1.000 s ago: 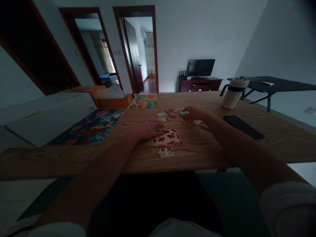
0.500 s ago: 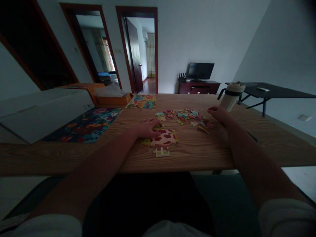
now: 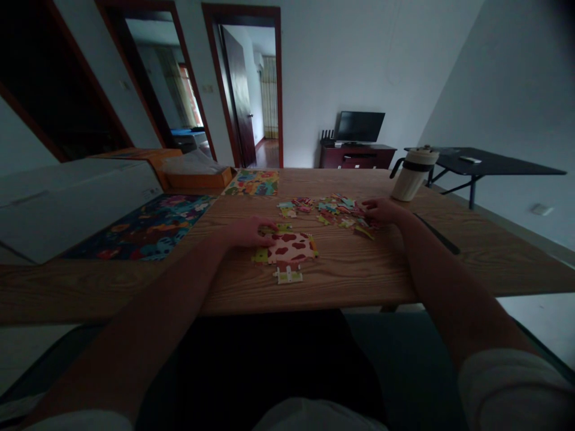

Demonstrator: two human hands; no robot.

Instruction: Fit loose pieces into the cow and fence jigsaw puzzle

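A partly joined jigsaw (image 3: pixel 291 246) with a cream ground and dark red patches lies flat near the table's front. My left hand (image 3: pixel 251 232) rests at its upper left edge, fingers apart and touching it. Beside those fingertips is a green puzzle piece (image 3: pixel 284 227). Just below the jigsaw sits a separate fence-patterned piece (image 3: pixel 288 275). My right hand (image 3: pixel 383 211) is at the right side of a heap of loose puzzle pieces (image 3: pixel 338 207), its fingers spread over them, with no piece visibly held. A smaller cluster of pieces (image 3: pixel 296 206) lies left of the heap.
A cream jug with a black handle (image 3: pixel 409 176) stands beyond my right hand. A dark flat strip (image 3: pixel 436 233) lies to the right. On the left are a white box (image 3: pixel 81 206), a dark patterned sheet (image 3: pixel 148 230), an orange box (image 3: pixel 197 179) and a colourful sheet (image 3: pixel 251 183).
My right hand has moved down and left from beside the jug onto the loose pieces. My left hand has drawn back a little to the left off the jigsaw. The view has shifted slightly.
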